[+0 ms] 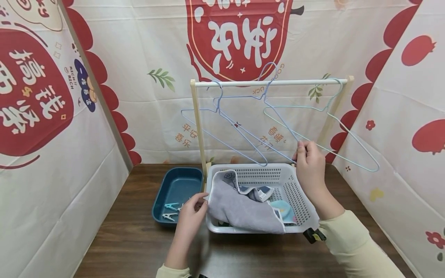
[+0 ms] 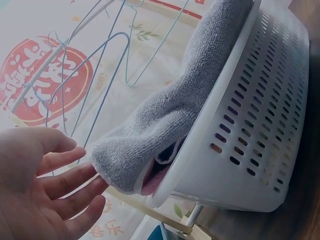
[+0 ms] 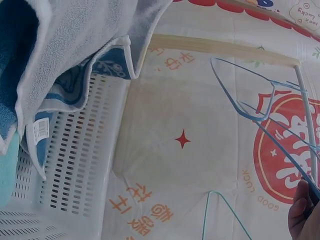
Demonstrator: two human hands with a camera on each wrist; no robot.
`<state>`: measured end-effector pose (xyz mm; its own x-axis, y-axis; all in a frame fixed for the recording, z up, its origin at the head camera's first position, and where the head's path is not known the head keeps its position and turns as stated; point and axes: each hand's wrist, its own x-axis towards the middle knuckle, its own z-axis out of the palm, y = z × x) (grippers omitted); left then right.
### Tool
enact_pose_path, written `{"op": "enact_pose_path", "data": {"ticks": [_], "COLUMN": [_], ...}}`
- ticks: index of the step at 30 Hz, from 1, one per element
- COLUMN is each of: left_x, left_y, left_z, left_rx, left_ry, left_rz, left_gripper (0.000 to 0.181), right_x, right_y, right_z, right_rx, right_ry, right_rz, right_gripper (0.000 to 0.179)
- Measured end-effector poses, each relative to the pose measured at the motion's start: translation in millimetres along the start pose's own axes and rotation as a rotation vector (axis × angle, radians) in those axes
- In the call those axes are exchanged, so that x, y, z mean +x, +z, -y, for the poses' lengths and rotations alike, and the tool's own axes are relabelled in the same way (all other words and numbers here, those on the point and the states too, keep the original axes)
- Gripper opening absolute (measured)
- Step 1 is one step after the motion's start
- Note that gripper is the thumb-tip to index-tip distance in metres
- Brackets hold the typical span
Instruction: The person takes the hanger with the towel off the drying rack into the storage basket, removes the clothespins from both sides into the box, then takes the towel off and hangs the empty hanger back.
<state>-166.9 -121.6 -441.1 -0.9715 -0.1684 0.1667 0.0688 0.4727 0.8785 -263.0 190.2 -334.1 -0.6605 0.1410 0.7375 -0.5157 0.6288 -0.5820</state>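
My right hand (image 1: 311, 166) pinches the lower right corner of a blue wire hanger (image 1: 266, 89), whose hook is up at the rack's bar. The right wrist view shows the fingers (image 3: 298, 205) on the same blue wire at its edge. A grey towel (image 1: 240, 212) with a pale border lies in the white laundry basket (image 1: 250, 166), partly over its front rim. My left hand (image 1: 191, 212) is beside the basket's left rim, fingers loosely bent and nothing in them. Seen from the left wrist, its fingertips (image 2: 95, 187) are right at the towel's end (image 2: 117, 160).
The rack's white bar (image 1: 236, 83) spans wooden posts behind the basket. Another blue hanger (image 1: 199, 110) and a green hanger (image 1: 351, 133) hang there. Left of the basket, a dark blue tray (image 1: 157, 193) holds clothespins (image 1: 169, 217). A light blue cloth (image 1: 283, 210) lies inside the basket.
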Motion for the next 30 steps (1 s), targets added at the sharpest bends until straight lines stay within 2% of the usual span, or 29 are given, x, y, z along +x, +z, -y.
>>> {"op": "enact_pose_path", "data": {"ticks": [6,14,20,30], "left_x": [-0.4,-2.2,-1.7,-3.0], "left_y": [-2.0,-1.7,-0.6,0.8], "left_z": [1.7,2.2,4.4,5.4], "left_rx": [-0.018,-0.006,-0.003,0.006], "left_ry": [-0.006,0.024,0.013,-0.038], "left_rz": [-0.023,-0.029,-0.002,-0.017], "left_gripper": [0.023,0.015,0.015,0.016], "right_x": [-0.1,-4.2,-9.1,-14.7], "right_y": [6,10,9,1], "right_z": [-2,-5,-7,-8], "right_rx": [-0.013,-0.034,-0.055,-0.124], "right_ry": [0.025,0.02,0.012,0.007], "right_rz": [0.044,0.082,0.123,0.16], "right_gripper": [0.03,0.027,0.025,0.026]}}
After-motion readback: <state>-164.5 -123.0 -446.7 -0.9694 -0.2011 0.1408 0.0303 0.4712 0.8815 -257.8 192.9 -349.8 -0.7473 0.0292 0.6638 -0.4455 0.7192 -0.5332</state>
